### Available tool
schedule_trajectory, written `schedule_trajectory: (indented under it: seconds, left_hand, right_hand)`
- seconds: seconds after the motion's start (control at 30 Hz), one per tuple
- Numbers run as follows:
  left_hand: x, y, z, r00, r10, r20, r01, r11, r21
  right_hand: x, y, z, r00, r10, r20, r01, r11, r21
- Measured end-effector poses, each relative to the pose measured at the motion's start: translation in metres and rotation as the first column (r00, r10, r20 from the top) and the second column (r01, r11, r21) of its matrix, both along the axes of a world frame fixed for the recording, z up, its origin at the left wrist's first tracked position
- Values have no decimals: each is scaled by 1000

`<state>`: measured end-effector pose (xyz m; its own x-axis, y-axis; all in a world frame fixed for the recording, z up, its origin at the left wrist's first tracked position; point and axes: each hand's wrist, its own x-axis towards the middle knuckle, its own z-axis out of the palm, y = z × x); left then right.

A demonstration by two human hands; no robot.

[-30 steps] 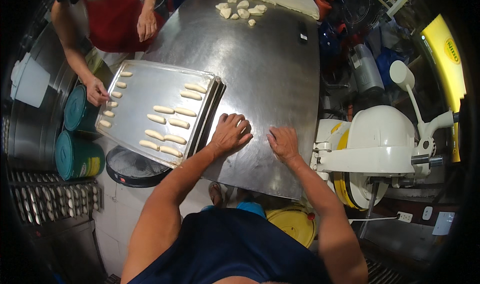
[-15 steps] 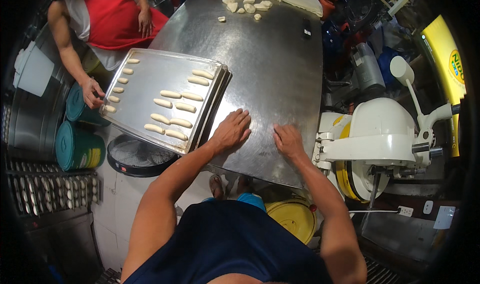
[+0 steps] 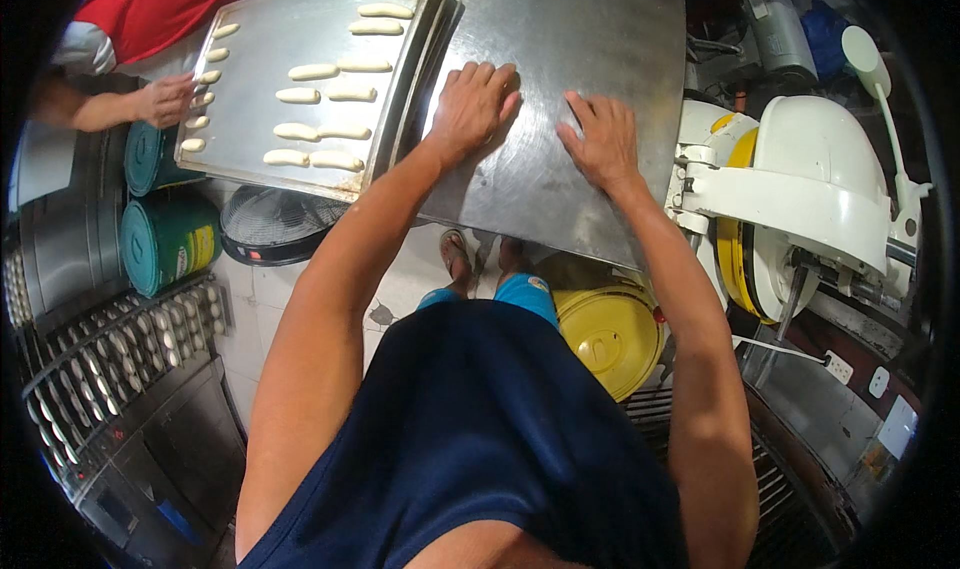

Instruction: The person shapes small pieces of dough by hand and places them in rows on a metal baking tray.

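My left hand [image 3: 472,111] rests palm down on the steel table [image 3: 560,29], beside the right edge of a stack of trays. Its fingers are stretched out and the thumb stands apart. My right hand [image 3: 604,141] is further right on the same table, fingers stretched and thumb spread. No object shows in either hand; what lies under the palms, if anything, is hidden. The top baking tray [image 3: 250,99] carries finger-shaped dough pieces [image 3: 350,94], several on its right half and a column along its left edge. Another person's hand [image 3: 168,101] is at that left edge.
A white stand mixer [image 3: 820,169] with a yellow ring stands right of the table. Below its front edge is a yellow lidded bucket [image 3: 605,344]. On the left are green buckets [image 3: 170,241], a black fan [image 3: 280,224] and a rack of dough pieces [image 3: 130,354].
The view has tipped downward, so the table and tray sit higher. My right hand's fingers have straightened and its thumb has spread. My left hand stays palm down beside the trays.
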<state>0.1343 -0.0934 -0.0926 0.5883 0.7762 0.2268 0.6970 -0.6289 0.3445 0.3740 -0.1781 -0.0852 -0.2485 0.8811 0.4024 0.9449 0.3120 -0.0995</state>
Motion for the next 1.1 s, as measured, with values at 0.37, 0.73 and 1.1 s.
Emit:
schedule_trajectory:
  seconds: [0.37,0.73,1.1]
  left_hand:
    - [0,7,-5,988,-61,139,56,998,40]
    - [-9,-21,4,998,5,-69,-4,1000,27]
    - [1,0,-14,1000,28,-1,-28,991,130]
  right_hand:
    - [0,9,-5,989,-118,-87,71,906,-418]
    - [9,-26,-5,995,55,-82,-69,981,-181]
    - [-6,-5,-12,996,-21,-89,10,992,-125]
